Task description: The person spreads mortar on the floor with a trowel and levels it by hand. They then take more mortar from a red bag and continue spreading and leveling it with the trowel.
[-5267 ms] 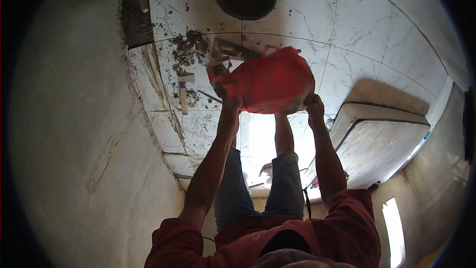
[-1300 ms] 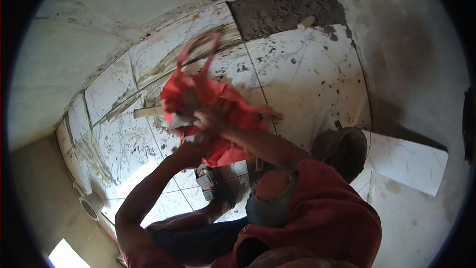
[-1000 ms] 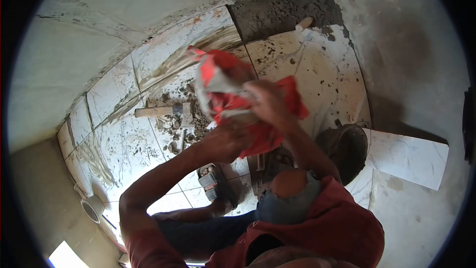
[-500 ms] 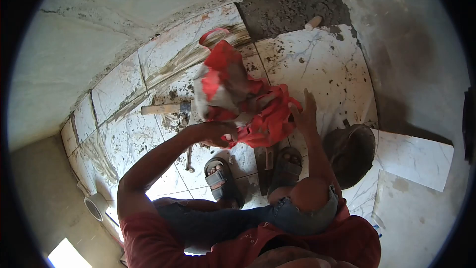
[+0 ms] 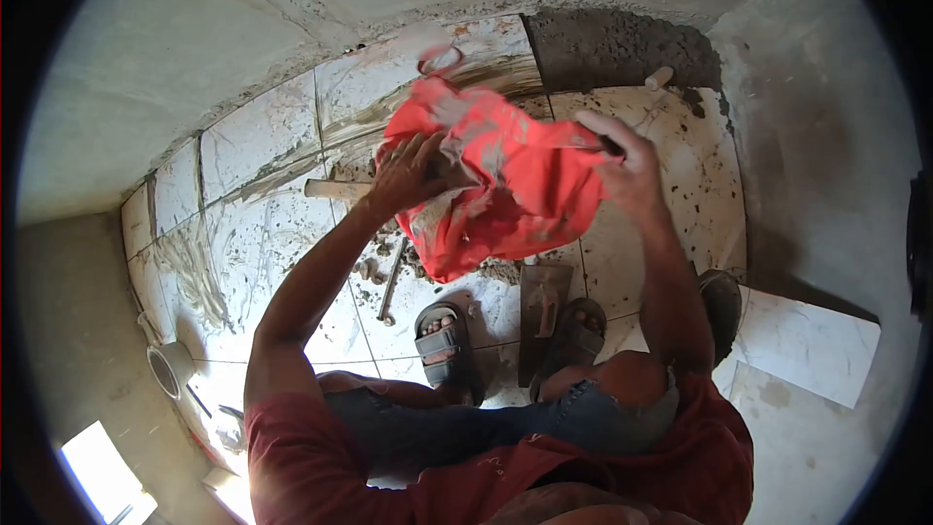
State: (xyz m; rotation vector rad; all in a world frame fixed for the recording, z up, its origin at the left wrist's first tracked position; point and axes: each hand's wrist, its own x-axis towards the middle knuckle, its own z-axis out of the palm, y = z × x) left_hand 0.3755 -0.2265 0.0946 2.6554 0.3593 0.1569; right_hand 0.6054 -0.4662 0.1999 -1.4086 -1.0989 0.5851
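Holding a red plastic bag (image 5: 505, 185) aloft in the upper middle of the frame, above the tiled floor (image 5: 253, 146) and clear of it. Clutching the bag's left side with the left hand (image 5: 408, 170), fingers curled shut into the crumpled, mortar-smeared plastic. Gripping its right edge with the right hand (image 5: 622, 170), closed tight on a bunched fold. Keeping both hands well apart, apparently stretching the plastic between them, so letting the sagging bottom hang free over the mortar crumbs (image 5: 389, 253) scattered below. Squatting low, with sandalled feet (image 5: 444, 345) in the lower middle of the frame and a trowel (image 5: 541, 306) lying flat between them, probably for easy reach. Partly hiding a wooden handle (image 5: 330, 190) behind the left wrist, just left of the bag, with a thin metal rod (image 5: 389, 282) lying beneath. Facing a patch of wet mortar (image 5: 612, 44) at the top right, against the wall, with a loose tile (image 5: 816, 340) resting near the right edge.
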